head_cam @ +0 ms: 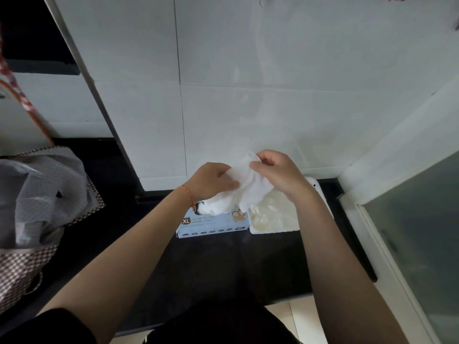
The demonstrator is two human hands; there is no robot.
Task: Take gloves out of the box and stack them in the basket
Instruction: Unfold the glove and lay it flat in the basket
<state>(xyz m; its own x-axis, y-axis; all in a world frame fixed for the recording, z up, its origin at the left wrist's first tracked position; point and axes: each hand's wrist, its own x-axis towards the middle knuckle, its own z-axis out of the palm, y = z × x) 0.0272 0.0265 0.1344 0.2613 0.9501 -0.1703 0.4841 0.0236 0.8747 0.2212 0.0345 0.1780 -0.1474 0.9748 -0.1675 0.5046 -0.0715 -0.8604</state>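
Observation:
A light blue glove box (213, 223) marked XL lies on the dark counter against the white wall. To its right stands a white basket (273, 229) with a pile of translucent gloves (273, 211) inside. A white glove (248, 184) hangs in the air above the box and basket. My left hand (211, 181) grips its left side, thumb on top. At the glove's upper edge my right hand (275, 170) pinches it. More white glove material bulges from the box opening beneath my left hand.
A checkered bag (32, 219) with grey plastic inside sits at the left on the black counter (211, 264). The tiled white wall (248, 95) rises right behind the box. A frosted glass door (422, 232) and white frame stand at the right.

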